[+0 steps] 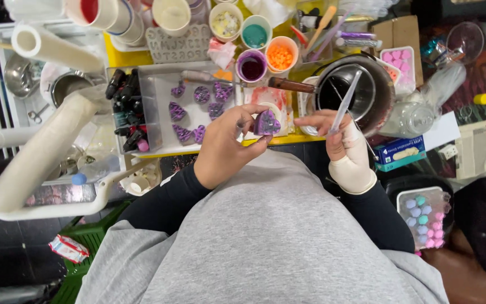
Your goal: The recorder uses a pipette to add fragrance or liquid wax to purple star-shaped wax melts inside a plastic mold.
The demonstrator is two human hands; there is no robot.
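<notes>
Purple heart-shaped piece (266, 122), held above the near table edge, clamped between thumb and fingers of the left hand (229, 147). Right hand (344, 151), apparently wrapped or gloved in beige, pinches a clear pipette (345, 101) just right of the heart. Behind: white tray (158, 95) of similar purple hearts, metal pot (361, 93), cups of coloured material (252, 65).

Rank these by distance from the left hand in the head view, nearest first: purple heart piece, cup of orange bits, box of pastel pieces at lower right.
1. Purple heart piece: held in the left hand at its fingertips.
2. Cup of orange bits: up the table, behind the hand and slightly right.
3. Box of pastel pieces: far right, beyond the right hand.
</notes>
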